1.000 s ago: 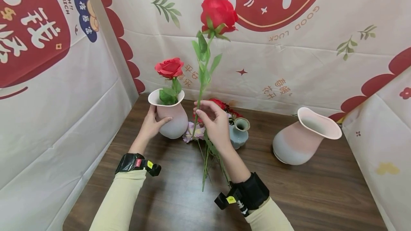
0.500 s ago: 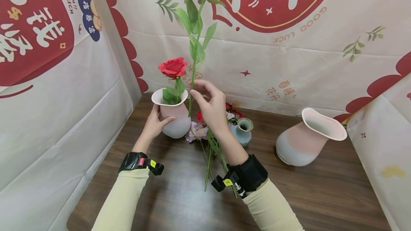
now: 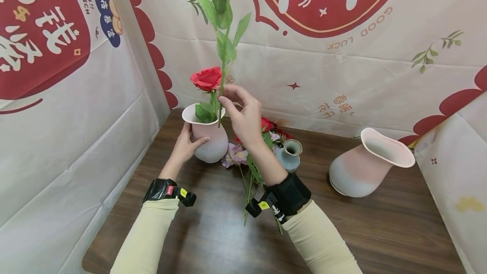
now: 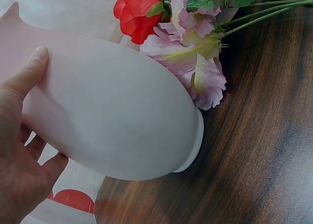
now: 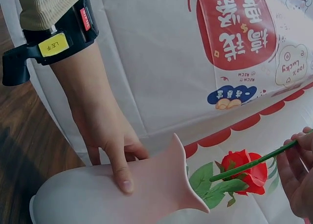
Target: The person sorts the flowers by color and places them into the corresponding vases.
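Note:
My left hand [image 3: 186,147] grips the pink-and-grey vase [image 3: 211,145] round its neck, thumb in front, fingers behind. A red rose [image 3: 206,79] stands in that vase with its green leaves at the mouth. A second, long-stemmed red rose [image 3: 224,47] is pinched by the stem between the thumb and fingers of my right hand [image 3: 243,115]. Its bloom is cut off by the head view's top edge. In the right wrist view, the held stem [image 5: 254,163] has its lower end just outside the vase's mouth, near the leaves of the standing rose.
Purple flowers [image 3: 234,154] and red blooms lie right of the held vase, their stems toward the front. A small blue vase [image 3: 288,160] is beside them. Another pink-and-grey vase [image 3: 365,172] stands further right. Printed cloth [image 3: 289,67] hangs behind the wooden table [image 3: 213,231].
My right hand has moved up, away and left, bringing the long-stemmed rose from beside the vase to its mouth. My left hand stays on the vase. The head view has shifted slightly.

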The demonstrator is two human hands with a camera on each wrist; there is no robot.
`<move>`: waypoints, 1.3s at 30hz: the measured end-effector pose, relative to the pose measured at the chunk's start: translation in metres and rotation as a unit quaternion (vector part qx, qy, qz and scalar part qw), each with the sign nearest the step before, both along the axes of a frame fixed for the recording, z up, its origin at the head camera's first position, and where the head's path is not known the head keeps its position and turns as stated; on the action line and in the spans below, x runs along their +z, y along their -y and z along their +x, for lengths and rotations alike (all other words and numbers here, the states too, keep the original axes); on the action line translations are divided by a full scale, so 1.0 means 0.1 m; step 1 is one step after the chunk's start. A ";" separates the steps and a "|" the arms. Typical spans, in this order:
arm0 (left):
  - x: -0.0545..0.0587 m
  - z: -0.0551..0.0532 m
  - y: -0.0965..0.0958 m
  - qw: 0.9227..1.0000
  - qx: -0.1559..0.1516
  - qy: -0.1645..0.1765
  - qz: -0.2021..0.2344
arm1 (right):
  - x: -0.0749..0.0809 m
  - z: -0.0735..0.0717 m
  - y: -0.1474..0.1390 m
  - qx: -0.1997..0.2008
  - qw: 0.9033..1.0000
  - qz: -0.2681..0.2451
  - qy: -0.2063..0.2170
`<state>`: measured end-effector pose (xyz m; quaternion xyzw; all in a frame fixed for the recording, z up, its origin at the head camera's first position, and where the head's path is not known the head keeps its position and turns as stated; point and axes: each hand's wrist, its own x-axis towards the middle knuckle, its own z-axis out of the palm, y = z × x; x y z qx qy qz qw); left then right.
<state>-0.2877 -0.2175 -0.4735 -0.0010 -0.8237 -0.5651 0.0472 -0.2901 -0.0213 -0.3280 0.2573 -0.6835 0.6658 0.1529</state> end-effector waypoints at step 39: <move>0.02 0.05 0.04 1.000 -0.016 -0.002 -0.010 | -0.04 -0.19 0.34 0.001 0.998 0.059 -0.009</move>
